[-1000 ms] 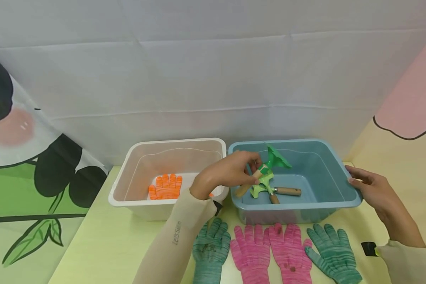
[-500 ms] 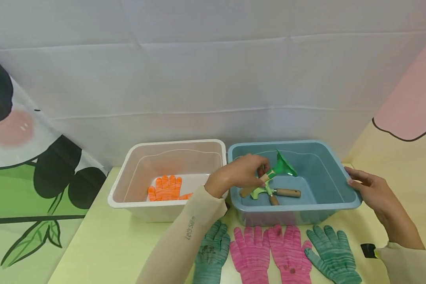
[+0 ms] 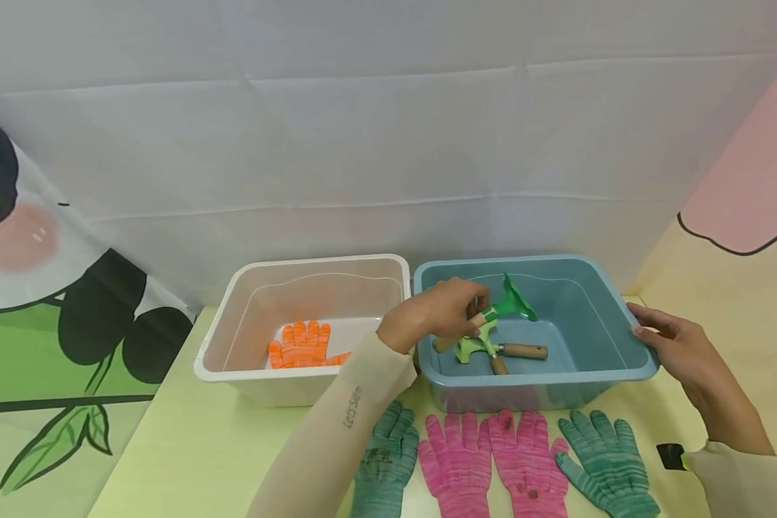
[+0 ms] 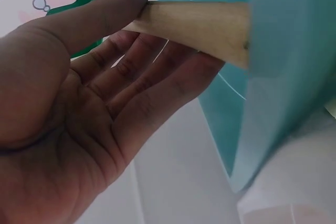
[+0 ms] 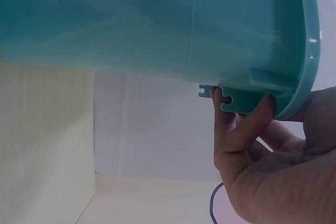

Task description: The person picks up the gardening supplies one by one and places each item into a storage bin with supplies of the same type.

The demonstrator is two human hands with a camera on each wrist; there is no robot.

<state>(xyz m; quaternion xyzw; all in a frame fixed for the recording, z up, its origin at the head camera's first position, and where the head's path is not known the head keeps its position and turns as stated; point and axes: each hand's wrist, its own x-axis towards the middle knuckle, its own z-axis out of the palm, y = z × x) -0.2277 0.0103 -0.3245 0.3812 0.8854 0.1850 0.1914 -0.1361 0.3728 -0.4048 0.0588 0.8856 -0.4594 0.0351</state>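
Note:
My left hand [image 3: 442, 309] reaches over the left side of the blue bin [image 3: 537, 377] and pinches the wooden handle [image 4: 194, 24] of a small garden rake. Its green head [image 3: 515, 296] points toward the bin's back right. In the left wrist view the thumb lies on top of the handle and the fingers below. Beneath it in the bin lie light green tools [image 3: 485, 337], crossing each other, with wooden handles [image 3: 523, 351]. My right hand [image 3: 683, 345] grips the bin's right end; in the right wrist view the fingers curl around the notched tab [image 5: 241, 100] under the rim.
A white bin [image 3: 259, 375] stands close on the left, with orange gloves [image 3: 301, 349] inside. Along the front of the table [image 3: 188, 446] lie two pink gloves [image 3: 456, 460] between a green glove [image 3: 378, 467] on the left and another green glove [image 3: 611, 460] on the right.
My left hand has shifted right and slightly down with the rake, deeper into the blue bin. During the last half second it has barely moved. My right hand has stayed on the bin's end.

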